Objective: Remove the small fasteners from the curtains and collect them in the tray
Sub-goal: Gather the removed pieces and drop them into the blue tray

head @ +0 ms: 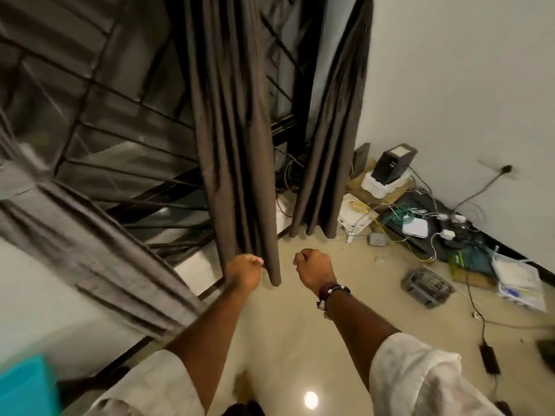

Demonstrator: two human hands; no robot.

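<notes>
The left hand (244, 271) pinches the bottom edge of the middle curtain (237, 145), likely to pull it close. The right hand (315, 270), just beside it, is curled shut; what's inside is hidden. No fasteners show. Farther right, a grey tray (428, 288) waits on the floor (285, 340).

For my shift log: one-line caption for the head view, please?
Left hand grips the middle brown curtain's lower edge; right hand hovers closed beside it, grey tray on the floor.

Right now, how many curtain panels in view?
3. Middle curtain, its lower edge by the left hand; right curtain near the wall; grey curtain at lower left. More may hang out of frame.
</notes>
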